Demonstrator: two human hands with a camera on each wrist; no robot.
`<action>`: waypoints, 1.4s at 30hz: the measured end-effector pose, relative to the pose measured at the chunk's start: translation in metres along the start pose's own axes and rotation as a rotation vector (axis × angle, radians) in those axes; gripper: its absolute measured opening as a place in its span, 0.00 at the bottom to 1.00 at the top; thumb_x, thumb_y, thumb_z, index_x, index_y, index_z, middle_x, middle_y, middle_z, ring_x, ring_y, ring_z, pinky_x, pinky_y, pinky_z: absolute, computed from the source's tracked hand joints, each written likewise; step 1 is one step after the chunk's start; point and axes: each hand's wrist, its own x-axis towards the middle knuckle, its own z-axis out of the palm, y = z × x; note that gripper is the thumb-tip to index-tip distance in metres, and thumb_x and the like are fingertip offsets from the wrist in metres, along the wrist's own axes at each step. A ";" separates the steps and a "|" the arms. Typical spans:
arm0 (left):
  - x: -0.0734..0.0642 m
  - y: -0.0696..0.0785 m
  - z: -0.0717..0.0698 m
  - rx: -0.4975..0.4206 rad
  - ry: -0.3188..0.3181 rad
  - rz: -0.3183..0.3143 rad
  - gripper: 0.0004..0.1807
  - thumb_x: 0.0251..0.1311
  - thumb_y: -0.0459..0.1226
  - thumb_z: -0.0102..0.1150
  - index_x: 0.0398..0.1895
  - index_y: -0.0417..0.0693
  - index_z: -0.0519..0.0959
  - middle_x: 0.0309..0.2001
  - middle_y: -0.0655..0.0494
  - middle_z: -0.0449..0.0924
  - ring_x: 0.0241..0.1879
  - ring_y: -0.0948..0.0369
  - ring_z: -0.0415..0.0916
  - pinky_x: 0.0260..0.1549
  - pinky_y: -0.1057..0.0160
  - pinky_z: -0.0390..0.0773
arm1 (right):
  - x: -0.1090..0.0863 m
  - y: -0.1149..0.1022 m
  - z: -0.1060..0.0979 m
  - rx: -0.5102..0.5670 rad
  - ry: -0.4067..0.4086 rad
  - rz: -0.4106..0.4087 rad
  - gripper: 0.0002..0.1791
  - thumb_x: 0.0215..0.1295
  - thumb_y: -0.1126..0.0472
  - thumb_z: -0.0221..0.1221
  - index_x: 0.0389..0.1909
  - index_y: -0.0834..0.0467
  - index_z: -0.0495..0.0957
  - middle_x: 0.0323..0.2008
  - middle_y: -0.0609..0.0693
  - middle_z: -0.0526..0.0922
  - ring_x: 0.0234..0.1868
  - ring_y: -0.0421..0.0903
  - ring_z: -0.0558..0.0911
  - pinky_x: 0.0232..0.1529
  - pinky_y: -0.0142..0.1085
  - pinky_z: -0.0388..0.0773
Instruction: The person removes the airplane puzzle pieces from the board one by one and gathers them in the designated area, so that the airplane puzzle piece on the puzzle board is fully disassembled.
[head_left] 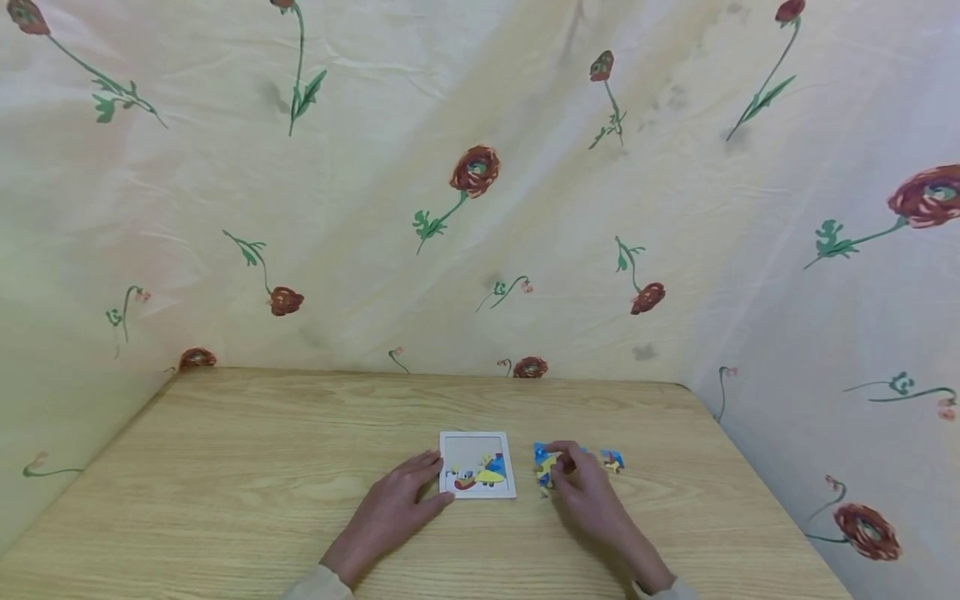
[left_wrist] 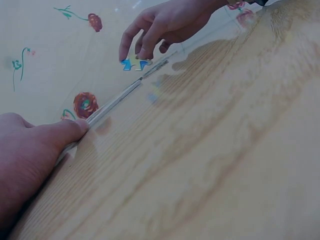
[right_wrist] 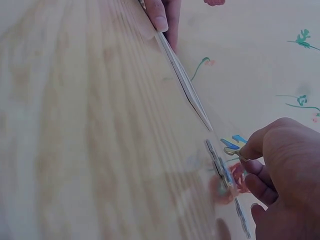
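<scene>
Tabletop (head_left: 300, 450): bears all items. Cloth hanging (head_left: 360, 208): behind the tabletop and along its left and right sides.

Puzzle tray (head_left: 511, 468): near mid-width on the tabletop. Fitted pieces (head_left: 491, 475): inside the tray, across its near part.

Left hand (head_left: 397, 500): at the tray's left side, thumb at the near-left corner.

Loose pieces (head_left: 541, 452): just right of the tray, partly behind the right hand (head_left: 588, 496). Held piece (left_wrist: 134, 64): in the right fingertips, above the tabletop. Outlying piece (head_left: 612, 459): farthest right, beyond that hand.
</scene>
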 end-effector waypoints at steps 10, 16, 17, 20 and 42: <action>-0.002 0.001 -0.001 0.007 0.002 0.002 0.34 0.70 0.55 0.63 0.67 0.38 0.78 0.70 0.45 0.73 0.70 0.46 0.69 0.65 0.41 0.72 | -0.010 0.010 -0.014 -0.033 0.044 -0.055 0.19 0.63 0.80 0.60 0.54 0.67 0.78 0.35 0.46 0.77 0.40 0.48 0.77 0.53 0.41 0.77; -0.001 0.001 -0.002 0.004 -0.004 0.001 0.34 0.70 0.54 0.63 0.67 0.38 0.77 0.70 0.44 0.73 0.70 0.46 0.69 0.65 0.41 0.72 | -0.015 0.016 -0.021 -0.065 0.057 -0.033 0.19 0.64 0.79 0.60 0.55 0.67 0.77 0.37 0.49 0.77 0.41 0.48 0.78 0.45 0.32 0.78; 0.000 0.001 -0.002 0.002 -0.005 -0.001 0.34 0.70 0.54 0.63 0.67 0.38 0.77 0.71 0.44 0.73 0.71 0.46 0.69 0.65 0.41 0.72 | -0.016 0.017 -0.023 -0.065 0.055 -0.033 0.19 0.64 0.79 0.60 0.55 0.67 0.77 0.38 0.49 0.77 0.41 0.49 0.78 0.44 0.32 0.78; -0.001 0.001 -0.002 -0.001 -0.005 -0.004 0.33 0.70 0.54 0.63 0.67 0.38 0.77 0.71 0.45 0.72 0.71 0.46 0.68 0.65 0.41 0.71 | -0.018 0.020 -0.026 -0.067 0.052 -0.030 0.18 0.65 0.79 0.59 0.55 0.67 0.77 0.37 0.48 0.77 0.40 0.47 0.77 0.43 0.32 0.77; -0.002 0.001 -0.001 0.005 -0.003 -0.002 0.34 0.70 0.54 0.63 0.67 0.38 0.78 0.70 0.46 0.73 0.70 0.47 0.69 0.65 0.41 0.72 | -0.030 0.027 -0.040 -0.199 0.021 0.068 0.16 0.66 0.75 0.64 0.53 0.61 0.79 0.33 0.44 0.78 0.42 0.47 0.74 0.48 0.59 0.66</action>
